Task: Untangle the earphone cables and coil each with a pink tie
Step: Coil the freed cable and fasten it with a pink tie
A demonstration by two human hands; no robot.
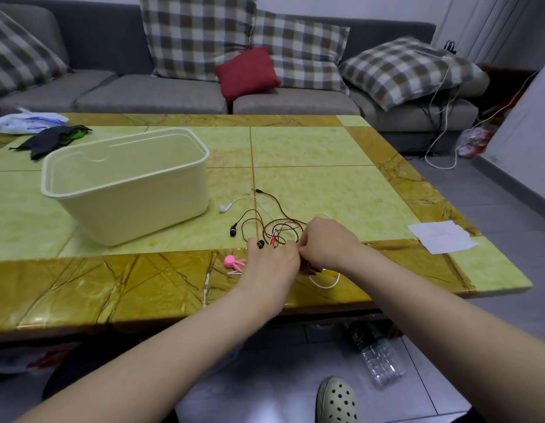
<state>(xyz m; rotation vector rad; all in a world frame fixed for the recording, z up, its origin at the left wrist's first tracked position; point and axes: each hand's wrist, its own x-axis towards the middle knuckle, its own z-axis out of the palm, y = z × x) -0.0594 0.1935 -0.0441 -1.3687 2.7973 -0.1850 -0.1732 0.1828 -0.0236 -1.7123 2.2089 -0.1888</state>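
**Two Hands, One Knot: The Untangling Was On**

Both grips were clenched. The left hand (pixel 272 264) and the right hand (pixel 329 242) sat knuckle to knuckle at the near edge of the tangle (pixel 283 233), fingers curled down and pinching into it. Which strand each one had was hidden behind the knuckles. A dark earbud (pixel 260 244) showed right at the left fingertips.

Out from there, the tangle lay on the table (pixel 112 285), just past its brown border. The brown cable (pixel 277 206) looped through the white cable (pixel 324 283), whose near loop poked out under the right wrist. The brown jack (pixel 258 190) ran free toward the far side. A white earbud (pixel 225 208) trailed off toward the cream bin (pixel 137 206), and a black earbud (pixel 233 232) lay just left of the knot. The pink tie (pixel 231 261) waited beside the left hand, not yet on anything.

By the look of it, this was early going: nothing was separated and nothing was coiled. The smart play was slack, not force. One hand should pin the crossing while the other loosened the loops wide. That jack looked like the best free end to feed back through, one loop at a time. The two colours made each strand easy to follow. A hard tug risked cinching the knot and dragging the buds toward the table edge. The tie was best left within reach for the first coil.
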